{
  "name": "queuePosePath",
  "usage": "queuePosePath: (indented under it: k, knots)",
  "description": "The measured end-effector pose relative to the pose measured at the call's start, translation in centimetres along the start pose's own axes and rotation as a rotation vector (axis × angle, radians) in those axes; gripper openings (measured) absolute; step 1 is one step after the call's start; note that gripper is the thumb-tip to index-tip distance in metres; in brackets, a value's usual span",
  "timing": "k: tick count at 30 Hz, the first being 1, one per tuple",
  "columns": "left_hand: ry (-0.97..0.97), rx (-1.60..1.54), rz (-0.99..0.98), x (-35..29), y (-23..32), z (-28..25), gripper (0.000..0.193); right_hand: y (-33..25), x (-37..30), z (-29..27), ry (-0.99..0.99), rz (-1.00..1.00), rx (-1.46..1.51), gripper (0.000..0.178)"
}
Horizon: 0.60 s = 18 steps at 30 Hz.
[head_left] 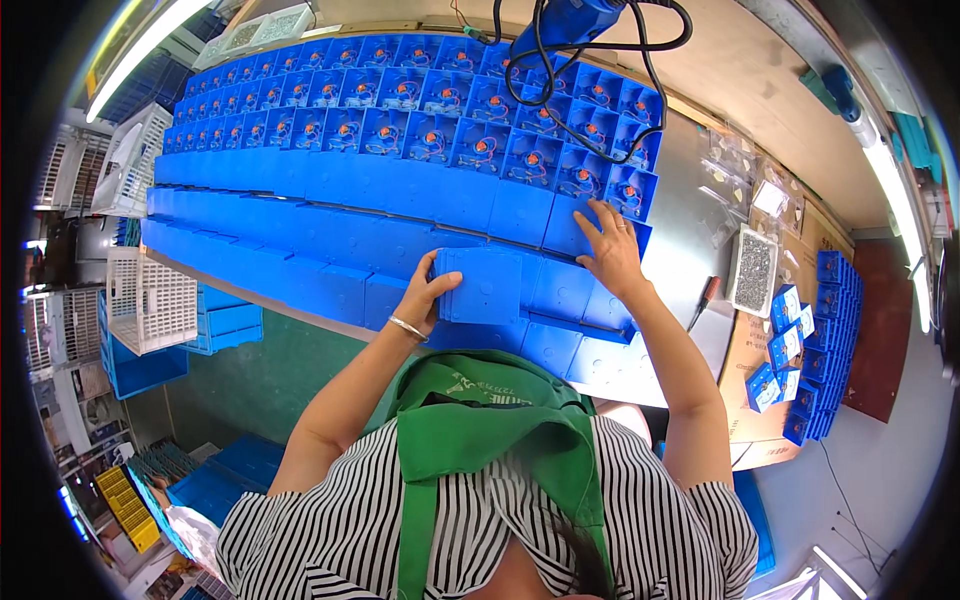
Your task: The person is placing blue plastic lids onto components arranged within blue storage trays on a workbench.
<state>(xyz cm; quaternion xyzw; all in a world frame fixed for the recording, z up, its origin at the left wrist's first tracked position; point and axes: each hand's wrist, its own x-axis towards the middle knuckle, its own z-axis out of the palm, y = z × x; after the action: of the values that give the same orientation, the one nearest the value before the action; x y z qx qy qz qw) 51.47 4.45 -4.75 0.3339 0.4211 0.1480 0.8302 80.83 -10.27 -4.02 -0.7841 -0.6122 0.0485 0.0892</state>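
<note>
My left hand (pixel 424 299) grips a blue square plastic cover (pixel 485 287) by its left edge, thumb on top. Whether it is one piece or several stacked cannot be made out. My right hand (pixel 612 248) is open with its fingers apart, resting at the right end of a row of flat blue panels (pixel 395 195). Nothing shows in its grasp. Beyond the panels stand rows of open blue boxes (pixel 432 140), each with a small orange-red part and thin wires inside.
A blue power tool (pixel 570 25) with a looping black cable hangs over the far boxes. On the right are a red-handled screwdriver (pixel 706 298), a white tray of small metal parts (pixel 754 270) and blue-and-white cartons (pixel 785 345). White crates (pixel 152 300) stand at left.
</note>
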Motion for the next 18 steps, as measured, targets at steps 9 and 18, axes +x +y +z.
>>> queuePosePath:
  k: [9, 18]
  knots:
    - [-0.025, -0.011, -0.025, 0.7, 0.5, -0.5, 0.085, -0.2, 0.2, 0.5, -0.041, 0.007, -0.050, 0.079]
    - [-0.059, -0.003, -0.047, 0.6, 1.0, -1.2, 0.083, -0.7, 0.5, 0.4, -0.013, 0.014, -0.076, 0.072]
